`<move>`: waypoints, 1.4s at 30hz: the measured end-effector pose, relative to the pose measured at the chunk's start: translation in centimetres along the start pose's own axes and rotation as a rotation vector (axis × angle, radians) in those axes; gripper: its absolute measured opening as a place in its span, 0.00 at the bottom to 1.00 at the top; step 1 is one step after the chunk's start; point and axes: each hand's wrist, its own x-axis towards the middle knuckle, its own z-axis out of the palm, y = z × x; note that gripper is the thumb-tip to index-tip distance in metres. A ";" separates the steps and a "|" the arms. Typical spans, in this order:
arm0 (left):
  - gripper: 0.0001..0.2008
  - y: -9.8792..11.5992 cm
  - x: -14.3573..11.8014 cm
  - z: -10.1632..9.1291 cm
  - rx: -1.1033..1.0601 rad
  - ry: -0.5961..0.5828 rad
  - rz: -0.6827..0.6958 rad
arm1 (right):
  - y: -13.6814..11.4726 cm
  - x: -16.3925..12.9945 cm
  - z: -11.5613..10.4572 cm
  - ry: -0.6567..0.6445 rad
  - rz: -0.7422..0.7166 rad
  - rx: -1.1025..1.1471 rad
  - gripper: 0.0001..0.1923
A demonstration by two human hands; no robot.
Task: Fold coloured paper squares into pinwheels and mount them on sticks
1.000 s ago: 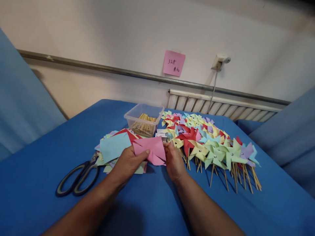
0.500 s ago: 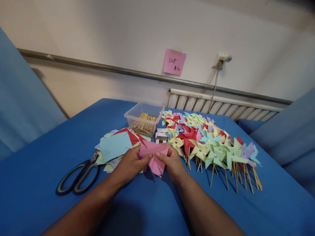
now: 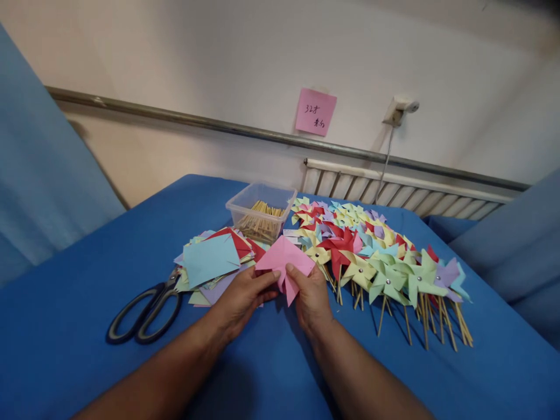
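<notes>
A pink paper square (image 3: 283,255) with slit corners is held over the front of the table between both hands. My left hand (image 3: 247,297) pinches its left side, thumb on top near the middle. On the right side my right hand (image 3: 312,294) grips it the same way, the two thumbs almost meeting. Beside my left hand lies a pile of coloured paper sheets (image 3: 209,261), a light blue one on top. Large dark-handled scissors (image 3: 151,309) rest left of the pile, their blades partly hidden under it. The fingers beneath the pink paper are mostly hidden.
A clear plastic box (image 3: 262,213) of short wooden sticks stands behind the pile. Many finished paper pinwheels (image 3: 361,268) on sticks lie at the right. A small white box (image 3: 291,233) is partly hidden behind the pink paper. Blue cloth (image 3: 65,350) covers the table; a radiator (image 3: 394,189) stands behind.
The pink paper, gathered and creased before, now lies flatter with its corners spread into a diamond. Both hands still hold it, and the camera view has shifted slightly.
</notes>
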 end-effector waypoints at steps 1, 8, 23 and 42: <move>0.13 -0.4 0.1 0.1 -0.036 -0.001 -0.026 | 0.0 0.0 0.1 0.021 -0.017 -0.001 0.19; 0.11 -1.3 0.4 0.6 -0.160 0.034 -0.016 | 0.2 -0.5 0.5 -0.004 0.019 0.025 0.17; 0.14 -0.9 0.0 1.0 -0.129 0.149 0.063 | 0.6 -0.8 0.5 -0.065 0.108 0.054 0.19; 0.08 1.5 0.4 -1.3 -0.285 0.181 0.126 | 0.4 -1.1 -0.7 -0.307 -0.285 -0.551 0.13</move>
